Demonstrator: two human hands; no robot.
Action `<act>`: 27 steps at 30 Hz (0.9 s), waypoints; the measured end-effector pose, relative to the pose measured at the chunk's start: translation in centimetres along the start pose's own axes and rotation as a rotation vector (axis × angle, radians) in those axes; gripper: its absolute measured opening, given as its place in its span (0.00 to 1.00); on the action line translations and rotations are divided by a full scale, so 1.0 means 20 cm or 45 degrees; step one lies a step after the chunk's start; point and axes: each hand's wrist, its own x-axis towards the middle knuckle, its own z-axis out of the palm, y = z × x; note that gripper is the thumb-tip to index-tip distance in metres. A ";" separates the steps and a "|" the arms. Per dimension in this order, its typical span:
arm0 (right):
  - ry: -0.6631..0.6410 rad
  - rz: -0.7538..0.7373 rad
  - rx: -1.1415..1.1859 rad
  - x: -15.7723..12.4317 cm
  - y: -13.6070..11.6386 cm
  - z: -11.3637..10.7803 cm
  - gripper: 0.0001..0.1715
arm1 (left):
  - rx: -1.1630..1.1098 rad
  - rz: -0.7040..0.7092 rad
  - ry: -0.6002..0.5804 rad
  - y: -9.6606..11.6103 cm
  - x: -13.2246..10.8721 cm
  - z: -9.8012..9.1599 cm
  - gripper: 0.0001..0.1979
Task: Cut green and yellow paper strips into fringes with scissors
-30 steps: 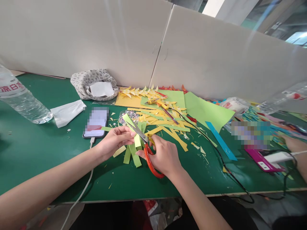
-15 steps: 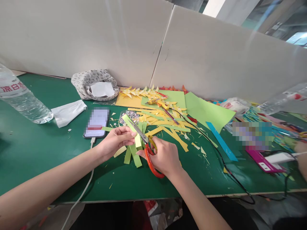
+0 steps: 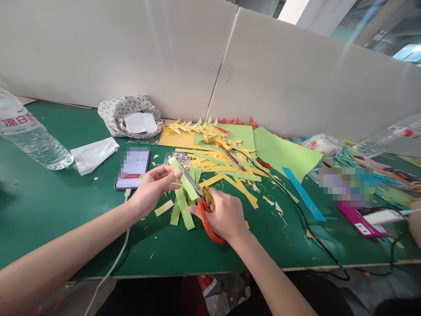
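Note:
Between thumb and fingers, my left hand (image 3: 157,186) pinches a light green paper strip (image 3: 176,164). My right hand (image 3: 223,213) is wrapped round the orange-red handles of a pair of scissors (image 3: 208,226). Their metal blades lie along the green strip, pointing up and left; whether they are cutting into it I cannot make out. Below the blades, several cut green strips (image 3: 185,210) lie crossed on the table. A short pale yellow strip (image 3: 163,208) rests just right of my left wrist.
A phone (image 3: 133,166) on a white cable lies left of my hands. Behind are yellow paper strips (image 3: 240,184), a yellow glue gun (image 3: 217,141) with a black cord, and green sheets (image 3: 286,151). A water bottle (image 3: 29,131) stands left; a pink power strip (image 3: 363,221) lies right.
My left hand has shifted slightly up and left along the green strip. The phone screen now shows a clock. The right hand and scissors have barely moved.

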 end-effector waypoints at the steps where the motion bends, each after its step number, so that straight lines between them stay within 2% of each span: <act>1: -0.004 -0.002 -0.002 0.00 0.00 0.00 0.23 | 0.002 -0.007 0.006 0.00 0.00 0.00 0.07; 8: 0.051 -0.008 -0.011 0.00 0.00 0.01 0.24 | -0.005 -0.031 0.054 -0.01 0.00 0.00 0.08; 19: 0.016 -0.007 0.004 0.00 0.00 0.00 0.24 | 0.032 -0.069 -0.029 -0.02 0.00 0.00 0.07; 27: 0.070 -0.030 -0.017 0.00 0.00 0.00 0.24 | 0.007 -0.117 -0.060 -0.02 0.00 -0.01 0.06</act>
